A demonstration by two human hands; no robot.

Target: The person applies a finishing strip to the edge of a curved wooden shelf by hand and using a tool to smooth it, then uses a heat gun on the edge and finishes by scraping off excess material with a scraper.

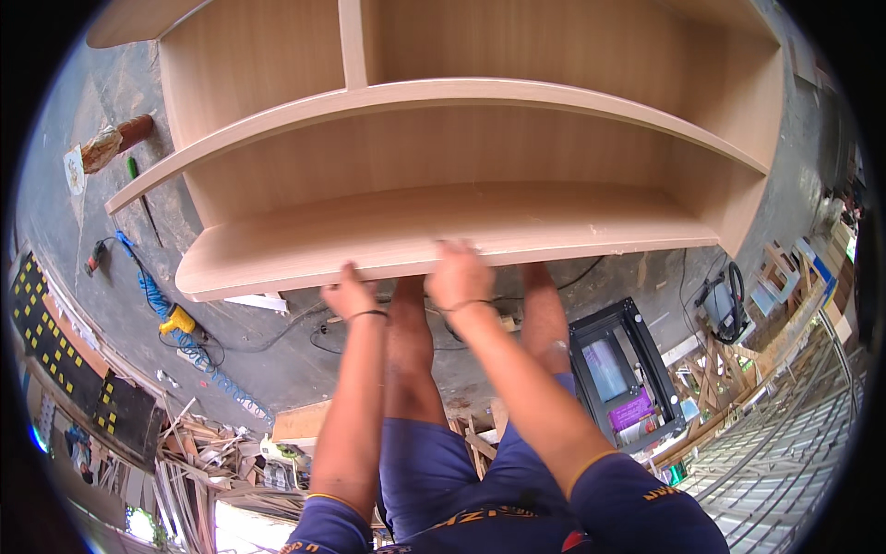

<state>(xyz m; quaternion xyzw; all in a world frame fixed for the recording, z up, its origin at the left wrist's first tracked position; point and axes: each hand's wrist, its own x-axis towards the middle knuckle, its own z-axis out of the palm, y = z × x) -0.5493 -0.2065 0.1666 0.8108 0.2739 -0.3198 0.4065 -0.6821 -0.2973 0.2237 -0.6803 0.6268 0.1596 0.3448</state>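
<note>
A light wood-grain shelf unit [443, 208] fills the upper half of the head view, its lowest board facing me with a rounded left corner. My left hand [351, 294] is closed at the front edge of that board, a fingertip showing above the edge and the other fingers mostly hidden. To its right, my right hand [460, 279] reaches over the same edge with curled fingers, slightly smeared by motion. A small dark tip shows by its fingers, too blurred to name. Small pale specks mark the board's surface farther right.
On the grey floor at left lie a green-handled screwdriver [145, 203], a coiled blue air hose [198, 351] and a yellow tool [177, 320]. A black frame [620, 369] stands right of my legs. Scrap wood [198, 452] is piled behind me; cables cross the floor.
</note>
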